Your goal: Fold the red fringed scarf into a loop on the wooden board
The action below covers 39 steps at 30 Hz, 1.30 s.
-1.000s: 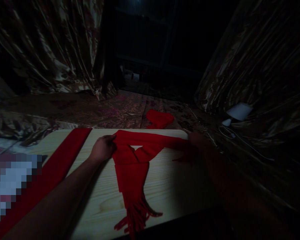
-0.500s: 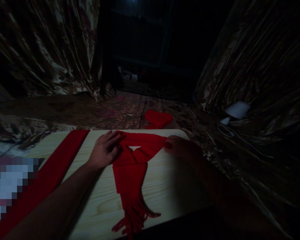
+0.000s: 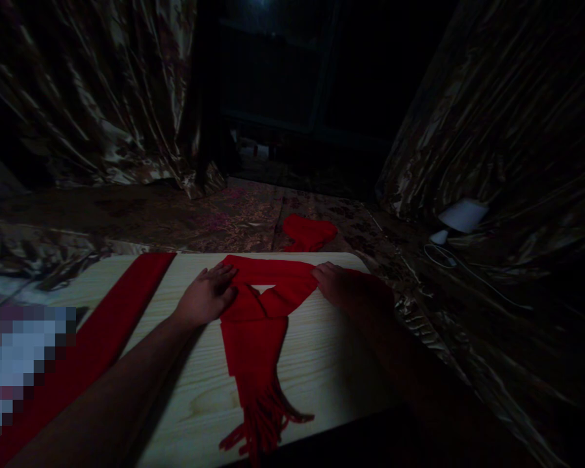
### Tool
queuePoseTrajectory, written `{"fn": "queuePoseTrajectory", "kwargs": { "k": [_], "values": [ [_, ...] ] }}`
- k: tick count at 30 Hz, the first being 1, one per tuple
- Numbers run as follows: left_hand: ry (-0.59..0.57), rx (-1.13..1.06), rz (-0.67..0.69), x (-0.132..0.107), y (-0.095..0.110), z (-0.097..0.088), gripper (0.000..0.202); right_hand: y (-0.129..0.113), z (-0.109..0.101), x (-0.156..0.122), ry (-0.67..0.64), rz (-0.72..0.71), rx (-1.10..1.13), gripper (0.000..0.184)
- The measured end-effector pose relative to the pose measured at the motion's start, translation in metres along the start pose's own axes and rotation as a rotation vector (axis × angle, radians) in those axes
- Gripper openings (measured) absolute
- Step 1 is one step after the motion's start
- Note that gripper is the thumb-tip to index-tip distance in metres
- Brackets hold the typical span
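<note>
A red fringed scarf lies on a pale wood-grain table. It is folded into a triangular loop at the far edge, with its tassels hanging towards me. My left hand rests palm down on the loop's left corner, fingers stretched out. At the right corner my right hand has its fingers bent round the red cloth, the thumb mostly hidden. More red cloth shows beyond that hand, at the table's right edge. Along the table's left side runs a long red strip of cloth, partly behind my left forearm.
Behind the table, a bunched red cloth lies on a patterned cover. A small white lamp with a cord stands to the right. Patterned curtains hang on both sides of a dark window. The room is dim.
My right hand has shifted slightly left along the scarf's corner, and its fingers now lie over the cloth. My left hand stays nearly in place. The loop keeps its shape.
</note>
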<state>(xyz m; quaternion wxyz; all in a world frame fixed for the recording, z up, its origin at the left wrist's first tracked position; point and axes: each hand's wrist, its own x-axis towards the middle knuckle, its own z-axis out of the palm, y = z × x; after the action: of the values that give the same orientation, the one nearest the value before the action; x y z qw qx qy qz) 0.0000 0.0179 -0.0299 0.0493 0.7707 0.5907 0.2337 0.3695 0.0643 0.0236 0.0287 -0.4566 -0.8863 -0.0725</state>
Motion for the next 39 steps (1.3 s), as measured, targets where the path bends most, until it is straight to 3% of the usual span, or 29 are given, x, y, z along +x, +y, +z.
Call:
{"fn": "queuePoseTrajectory", "kwargs": {
  "k": [6,13,20,23,29,39],
  "values": [
    [-0.005,-0.02,-0.018,0.0,0.001,0.001,0.063,0.002,0.015,-0.001,0.106,0.025,0.145,0.04],
    [0.006,-0.024,-0.006,0.001,0.003,-0.001,0.062,0.008,0.023,-0.006,0.195,-0.064,0.176,0.059],
    [0.018,-0.042,-0.006,0.002,0.004,-0.001,0.062,-0.008,0.011,0.0,0.119,-0.04,-0.059,0.05],
    [0.018,-0.045,-0.01,0.001,0.004,-0.001,0.062,-0.009,0.016,0.002,0.13,-0.008,-0.05,0.048],
    [0.009,-0.045,-0.022,0.001,0.005,-0.002,0.062,-0.002,0.024,0.003,0.184,-0.16,0.086,0.055],
    [-0.005,-0.037,-0.018,0.001,0.005,-0.004,0.065,0.006,0.039,0.014,0.13,-0.112,-0.038,0.054]
  ]
}}
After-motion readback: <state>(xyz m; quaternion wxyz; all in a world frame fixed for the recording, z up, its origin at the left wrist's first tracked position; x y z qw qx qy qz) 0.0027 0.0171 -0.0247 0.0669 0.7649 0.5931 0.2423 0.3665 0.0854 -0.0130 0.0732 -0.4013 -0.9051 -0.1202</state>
